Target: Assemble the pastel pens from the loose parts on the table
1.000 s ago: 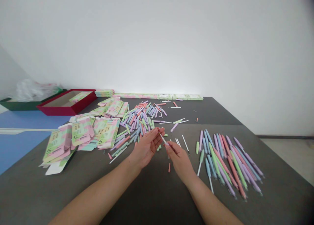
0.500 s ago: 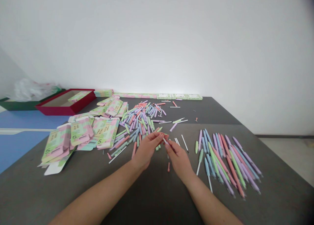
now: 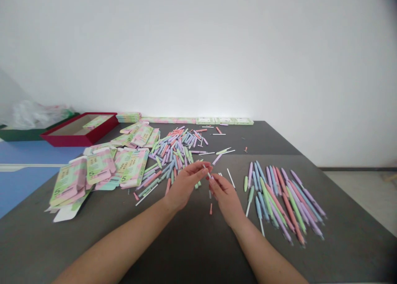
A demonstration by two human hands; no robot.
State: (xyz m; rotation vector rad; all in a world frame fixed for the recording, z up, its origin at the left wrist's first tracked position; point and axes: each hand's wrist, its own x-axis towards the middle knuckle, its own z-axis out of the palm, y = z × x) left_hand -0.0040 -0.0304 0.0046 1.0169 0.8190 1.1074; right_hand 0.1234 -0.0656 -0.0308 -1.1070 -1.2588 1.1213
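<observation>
Above the dark table, my left hand and my right hand meet with their fingertips closed. A thin white pen refill slants between them, pinched at both ends. Fingers hide parts of it, and I cannot tell whether a small piece sits on its lower end. Just below the hands lies a small red pen part. Loose white refills are scattered behind my right hand. Beyond my left hand spreads a heap of pastel pen barrels.
Rows of pastel pens lie on the right. Flattened printed cartons pile up at the left. A red box lid and a green tray with a plastic bag stand far left. Small boxes line the wall.
Both hands stay together, and the white refill between the fingertips shows more clearly now. The whole view has shifted slightly, with the table's things appearing a little further left.
</observation>
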